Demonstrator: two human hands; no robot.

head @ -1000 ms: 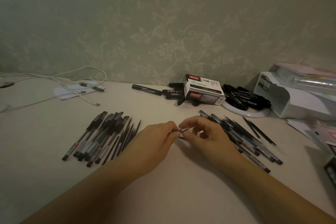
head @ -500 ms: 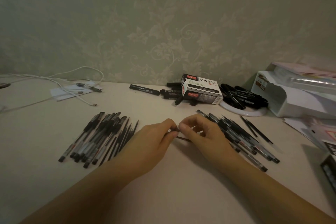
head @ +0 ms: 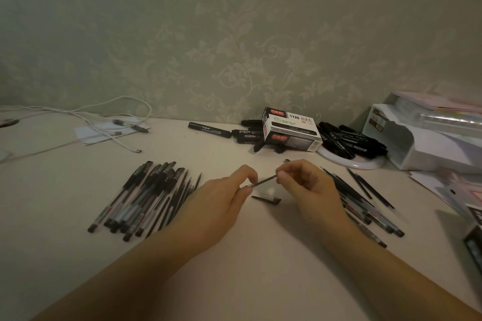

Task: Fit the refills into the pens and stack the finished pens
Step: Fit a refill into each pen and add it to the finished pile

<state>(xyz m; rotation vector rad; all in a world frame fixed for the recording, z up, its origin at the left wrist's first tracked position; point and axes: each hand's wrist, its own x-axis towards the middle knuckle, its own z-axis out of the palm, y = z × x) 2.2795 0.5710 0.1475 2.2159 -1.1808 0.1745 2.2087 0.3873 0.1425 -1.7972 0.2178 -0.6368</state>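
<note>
Pale table [head: 78,255], patterned wall behind. Left hand [head: 221,206] and right hand [head: 307,185] each pinch one end of thin refill [head: 263,181], axis rising left-to-right between them. Small dark part [head: 268,199], probably cap, lies just below, nearer right hand. Finished pens [head: 146,198] at left.

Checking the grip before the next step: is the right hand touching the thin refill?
Touching. The head view shows the right hand pinching the far end of the refill between thumb and forefinger, no gap visible.
</note>
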